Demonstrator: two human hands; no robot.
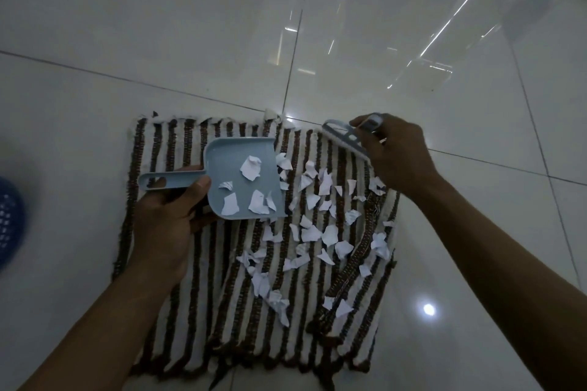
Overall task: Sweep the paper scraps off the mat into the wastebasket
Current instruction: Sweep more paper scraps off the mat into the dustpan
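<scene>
Head view: the left hand is closed on the handle of the dustpan, whose open lip faces right, toward the paper scraps strewn over the striped mat. The right hand clasps a small brush at the far right corner, so scraps lie between brush and pan (a few already inside). The blue wastebasket sits left, nearer the pan hand.
</scene>
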